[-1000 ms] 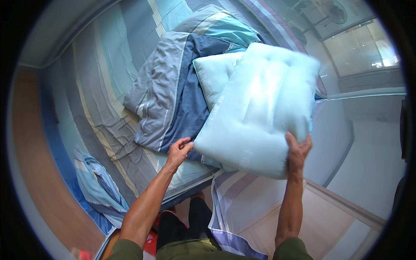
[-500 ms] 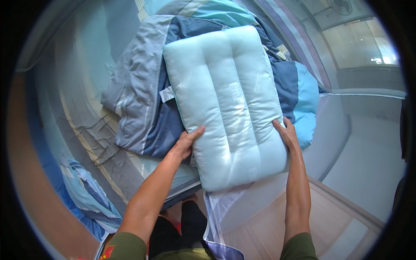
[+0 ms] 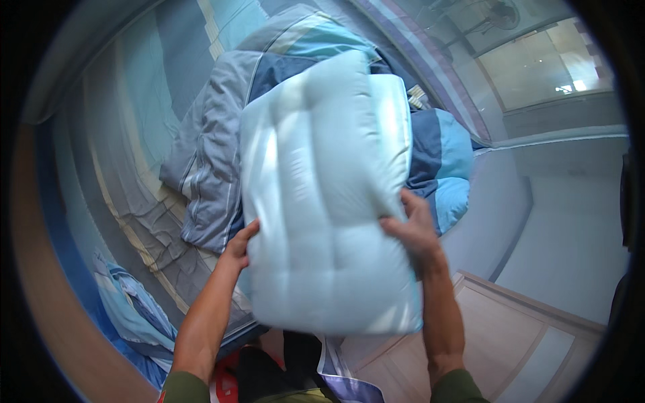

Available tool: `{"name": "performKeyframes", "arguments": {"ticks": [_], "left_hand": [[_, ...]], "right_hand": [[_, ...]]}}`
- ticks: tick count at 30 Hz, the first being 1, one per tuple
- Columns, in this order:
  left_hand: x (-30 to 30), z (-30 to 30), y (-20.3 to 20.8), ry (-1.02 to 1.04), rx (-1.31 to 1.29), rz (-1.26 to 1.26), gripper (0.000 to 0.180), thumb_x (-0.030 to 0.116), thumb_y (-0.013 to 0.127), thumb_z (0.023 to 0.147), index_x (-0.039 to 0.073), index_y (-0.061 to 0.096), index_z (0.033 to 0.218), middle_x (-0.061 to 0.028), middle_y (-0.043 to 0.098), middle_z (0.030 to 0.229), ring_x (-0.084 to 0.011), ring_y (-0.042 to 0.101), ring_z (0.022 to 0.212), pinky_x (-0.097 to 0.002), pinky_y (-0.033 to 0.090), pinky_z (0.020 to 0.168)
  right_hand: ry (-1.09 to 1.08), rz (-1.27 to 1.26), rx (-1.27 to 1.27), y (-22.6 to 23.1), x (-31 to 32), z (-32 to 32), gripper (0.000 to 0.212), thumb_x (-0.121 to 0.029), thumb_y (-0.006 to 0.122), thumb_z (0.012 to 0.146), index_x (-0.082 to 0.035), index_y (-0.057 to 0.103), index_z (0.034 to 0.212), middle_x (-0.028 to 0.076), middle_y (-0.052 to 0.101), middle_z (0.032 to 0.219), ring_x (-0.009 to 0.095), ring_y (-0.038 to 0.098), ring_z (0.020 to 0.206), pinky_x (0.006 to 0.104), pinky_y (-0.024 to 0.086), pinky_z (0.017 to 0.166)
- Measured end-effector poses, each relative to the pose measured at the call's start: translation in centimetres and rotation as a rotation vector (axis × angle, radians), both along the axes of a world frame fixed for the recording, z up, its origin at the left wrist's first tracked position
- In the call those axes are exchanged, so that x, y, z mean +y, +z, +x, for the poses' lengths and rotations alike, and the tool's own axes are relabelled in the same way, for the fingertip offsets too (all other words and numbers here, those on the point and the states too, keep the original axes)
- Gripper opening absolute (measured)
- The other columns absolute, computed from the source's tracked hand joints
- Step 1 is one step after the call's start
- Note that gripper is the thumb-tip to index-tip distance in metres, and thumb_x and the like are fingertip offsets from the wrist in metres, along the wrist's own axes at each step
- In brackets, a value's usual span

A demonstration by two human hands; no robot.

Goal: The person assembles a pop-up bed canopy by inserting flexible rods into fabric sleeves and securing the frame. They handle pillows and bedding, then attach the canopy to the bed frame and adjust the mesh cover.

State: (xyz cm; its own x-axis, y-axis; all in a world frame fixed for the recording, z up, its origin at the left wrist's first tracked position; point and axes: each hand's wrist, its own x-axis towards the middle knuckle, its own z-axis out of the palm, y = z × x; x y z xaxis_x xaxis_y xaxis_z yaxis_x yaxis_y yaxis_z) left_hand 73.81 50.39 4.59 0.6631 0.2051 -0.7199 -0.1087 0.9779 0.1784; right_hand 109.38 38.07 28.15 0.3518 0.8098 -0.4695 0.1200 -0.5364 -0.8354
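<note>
A pale blue quilted pillow (image 3: 309, 201) hangs tilted before me, over the bed. My left hand (image 3: 240, 244) grips its left edge low down, thumb against the top face. On the opposite side, my right hand (image 3: 418, 232) is closed on the right edge, which dents under the thumb; it is slightly blurred. Behind the pillow's upper right edge shows another pale layer (image 3: 393, 127); whether it is the pillow's underside or a second piece, I cannot tell. A bunched blue and grey quilt (image 3: 215, 148) lies behind the pillow and is partly hidden by it.
The striped bed sheet (image 3: 121, 161) is wrinkled at the left. Folded blue fabric (image 3: 134, 305) lies by the bed's near left edge. A sheer net curtain with a purple band (image 3: 443, 74) runs along the right side. Beyond stand a light wooden panel (image 3: 497, 336) and a fan (image 3: 500, 15).
The pillow has come lower and slightly left, turning so its right side lifts and a layer behind it shows. Both hands moved with it, still gripping its sides.
</note>
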Motion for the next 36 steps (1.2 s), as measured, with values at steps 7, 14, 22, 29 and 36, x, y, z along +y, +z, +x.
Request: {"name": "performKeyframes", "arguments": {"ticks": [7,14,22,29,36], "left_hand": [[-7.4,-23.2,3.1,0.163,0.254,0.12,0.077,0.055,0.069,0.094,0.005,0.054,0.15,-0.0184,0.064,0.141,-0.0338,0.066,0.124,-0.0504,0.055,0.106],[-15.4,-44.4,17.5,0.344,0.811,0.148,0.082,0.056,0.071,0.091,0.002,0.053,0.15,-0.0199,0.06,0.146,-0.0353,0.064,0.127,-0.0501,0.053,0.108],[-20.5,-62.7,22.2,0.295,1.692,0.275,0.082,0.051,0.076,0.089,0.0,0.053,0.149,-0.0223,0.054,0.152,-0.0364,0.061,0.13,-0.048,0.052,0.108],[-16.0,-51.6,2.0,0.13,1.493,1.029,0.042,0.002,0.069,0.094,0.001,0.062,0.136,-0.0093,0.067,0.112,-0.018,0.065,0.099,-0.0298,0.056,0.083],[-3.0,-15.3,-5.6,0.078,0.693,0.113,0.116,0.045,0.09,0.082,0.007,0.02,0.166,-0.0171,0.041,0.162,-0.0335,0.054,0.135,-0.0537,0.051,0.104]], "right_hand": [[0.392,0.38,0.297,6.2,0.7,-18.9,0.041,-0.013,0.075,0.085,0.003,0.061,0.119,0.008,0.064,0.09,0.014,0.058,0.075,0.0316,0.048,0.068],[0.686,0.471,0.829,6.7,4.6,-37.4,0.034,-0.015,0.071,0.082,0.001,0.053,0.105,0.012,0.049,0.074,0.019,0.047,0.069,0.0387,0.041,0.063],[0.546,0.434,-0.111,-11.7,0.5,-42.2,0.049,-0.027,0.074,0.092,-0.007,0.06,0.135,0.021,0.057,0.128,0.039,0.058,0.121,0.0498,0.048,0.104],[-0.201,0.174,-1.106,-20.2,-14.1,-2.5,0.056,-0.018,0.08,0.083,-0.001,0.059,0.133,0.019,0.059,0.129,0.037,0.054,0.124,0.045,0.043,0.108],[-0.537,-0.387,-1.402,-17.9,-23.4,17.5,0.114,-0.059,0.092,0.07,-0.005,0.039,0.156,0.027,0.053,0.144,0.046,0.055,0.129,0.0538,0.045,0.109]]}}
